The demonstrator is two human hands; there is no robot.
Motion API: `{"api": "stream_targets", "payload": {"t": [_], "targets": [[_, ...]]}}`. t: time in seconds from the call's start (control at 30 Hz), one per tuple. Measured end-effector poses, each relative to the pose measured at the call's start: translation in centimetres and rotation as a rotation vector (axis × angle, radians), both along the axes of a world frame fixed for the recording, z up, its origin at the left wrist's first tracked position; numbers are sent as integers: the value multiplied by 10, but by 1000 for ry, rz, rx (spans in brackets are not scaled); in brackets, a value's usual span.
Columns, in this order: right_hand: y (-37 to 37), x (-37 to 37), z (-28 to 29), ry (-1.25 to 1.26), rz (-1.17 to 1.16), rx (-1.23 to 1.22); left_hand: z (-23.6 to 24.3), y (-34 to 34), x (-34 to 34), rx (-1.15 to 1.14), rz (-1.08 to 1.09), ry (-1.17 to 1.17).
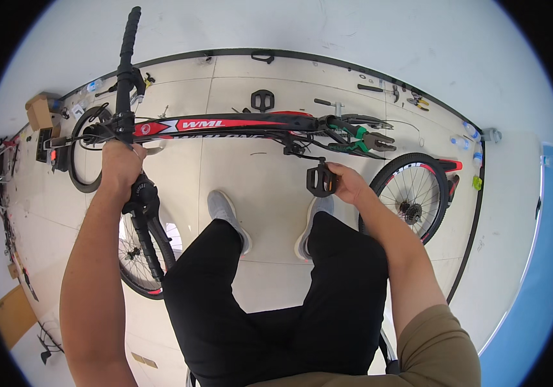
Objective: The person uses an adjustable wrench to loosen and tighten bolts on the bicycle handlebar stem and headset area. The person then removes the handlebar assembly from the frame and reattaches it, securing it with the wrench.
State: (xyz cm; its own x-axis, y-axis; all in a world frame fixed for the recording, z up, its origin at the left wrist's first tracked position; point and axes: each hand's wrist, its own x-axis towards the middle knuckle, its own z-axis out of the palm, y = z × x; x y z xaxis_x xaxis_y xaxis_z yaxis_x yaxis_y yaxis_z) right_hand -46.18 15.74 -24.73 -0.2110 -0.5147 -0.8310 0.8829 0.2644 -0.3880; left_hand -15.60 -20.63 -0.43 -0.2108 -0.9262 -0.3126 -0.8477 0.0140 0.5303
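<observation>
A black and red bicycle frame (pixel 225 124) stretches across in front of me, its handlebar (pixel 123 97) at the left. My left hand (pixel 122 166) is closed round the bar near the stem, its fingertips partly hidden. At the near side of the frame, my right hand (pixel 349 183) grips the outer edge of a black pedal (pixel 321 180), with thumb and fingers on it. The pedal sits at the end of the crank arm (pixel 302 153). Green-handled pliers (pixel 377 141) lie across the rear of the frame, just beyond my right hand.
A loose rear wheel (pixel 412 201) lies right of my right forearm; the front wheel (pixel 136 258) is below the handlebar. Another pedal (pixel 263 100) shows beyond the frame. Along the wall are a hammer (pixel 380 90), small pliers (pixel 418 102), bottles (pixel 462 141) and a cardboard box (pixel 41 112).
</observation>
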Motion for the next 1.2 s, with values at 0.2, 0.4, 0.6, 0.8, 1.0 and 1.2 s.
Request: {"api": "stream_targets", "payload": {"t": [0.2,0.4,0.6,0.8,1.0,1.2], "targets": [[-28,23,16,385,155,205,1,-3,6,13,-8,-25],[-26,32,11,611,128,305,-1,0,3,23,2,4],[-34,35,13,603,76,286,-7,-11,9,64,-3,28],[-25,30,3,517,12,173,12,4,-11,62,46,22],[-7,11,-22,181,5,-82,3,-5,-9,78,37,32],[-13,17,-13,317,-14,-34,0,-8,-2,78,43,37]]}}
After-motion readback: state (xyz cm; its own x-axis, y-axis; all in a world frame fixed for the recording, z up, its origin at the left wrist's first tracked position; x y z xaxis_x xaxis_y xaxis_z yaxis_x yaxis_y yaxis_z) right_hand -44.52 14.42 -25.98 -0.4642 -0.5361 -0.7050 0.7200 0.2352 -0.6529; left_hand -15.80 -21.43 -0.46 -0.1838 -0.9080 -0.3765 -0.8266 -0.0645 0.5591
